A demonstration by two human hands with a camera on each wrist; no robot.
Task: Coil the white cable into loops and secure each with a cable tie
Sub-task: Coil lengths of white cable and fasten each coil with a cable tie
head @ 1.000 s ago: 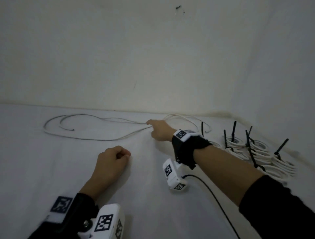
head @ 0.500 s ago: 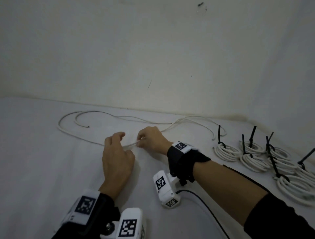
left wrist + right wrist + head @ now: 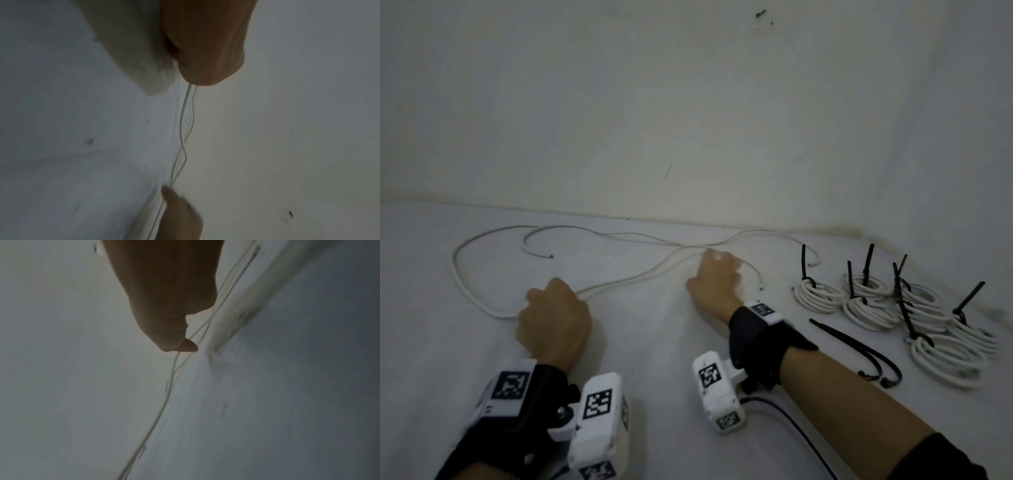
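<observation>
A long loose white cable (image 3: pixel 619 283) lies in wide curves on the white surface. My left hand (image 3: pixel 551 294) is at the near left, its fingers curled round two strands of the cable (image 3: pixel 182 123), which run out of the fist in the left wrist view. To the right, my right hand (image 3: pixel 717 270) lies over the same strands with its fingers stretched forward, blurred. In the right wrist view a fingertip (image 3: pixel 185 347) touches the cable (image 3: pixel 164 402). Two loose black cable ties (image 3: pixel 859 349) lie right of my right wrist.
Several finished white coils (image 3: pixel 816 296), each bound with an upright black tie, are grouped at the right near the wall corner. A wall (image 3: pixel 688 120) rises behind the surface. A thin black lead (image 3: pixel 791 421) trails from my right wrist camera.
The hands were together on the cable and have drawn apart. The left hand closed on the strands and moved left; the right hand slid right and farther away along the cable.
</observation>
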